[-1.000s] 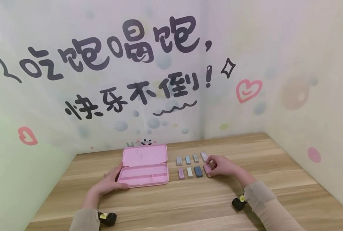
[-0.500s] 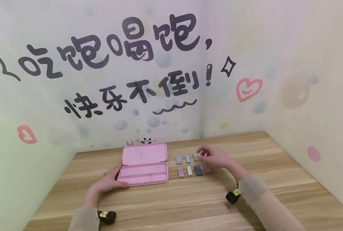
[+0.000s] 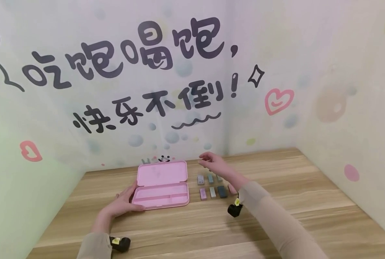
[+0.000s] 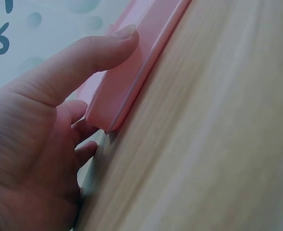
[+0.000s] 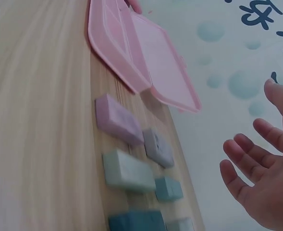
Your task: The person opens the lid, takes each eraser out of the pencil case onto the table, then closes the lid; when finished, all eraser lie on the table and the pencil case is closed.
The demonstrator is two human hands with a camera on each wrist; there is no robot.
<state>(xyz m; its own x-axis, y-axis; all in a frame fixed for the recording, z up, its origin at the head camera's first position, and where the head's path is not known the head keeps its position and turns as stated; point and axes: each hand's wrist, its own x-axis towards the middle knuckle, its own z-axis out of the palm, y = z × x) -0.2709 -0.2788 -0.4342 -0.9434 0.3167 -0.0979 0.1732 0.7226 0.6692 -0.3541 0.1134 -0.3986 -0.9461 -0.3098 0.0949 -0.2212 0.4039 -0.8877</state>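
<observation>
An open pink pencil case (image 3: 161, 174) lies on the table, lid tipped back; its divided tray holds nothing that I can see. My left hand (image 3: 121, 205) grips the case's left end, thumb (image 4: 110, 50) on the front and fingers behind it. My right hand (image 3: 216, 165) hovers above the back row of block-shaped erasers, its fingers spread and holding nothing in the right wrist view. Several erasers stand in two rows right of the case: purple (image 5: 117, 120), whitish (image 5: 129, 171), dark blue (image 3: 222, 191), grey (image 3: 200, 180), light blue (image 3: 210, 178). My right forearm partly hides the pink eraser (image 3: 232, 189).
The wooden table (image 3: 186, 233) meets a printed wall (image 3: 166, 90) just behind the case and erasers. Another wall (image 3: 348, 118) borders the table on the right. Each wrist wears a black camera, such as the one on the right wrist (image 3: 234, 209).
My right hand let go of the pink eraser in the front row, then rose and moved left over the back row. My left hand stayed on the case.
</observation>
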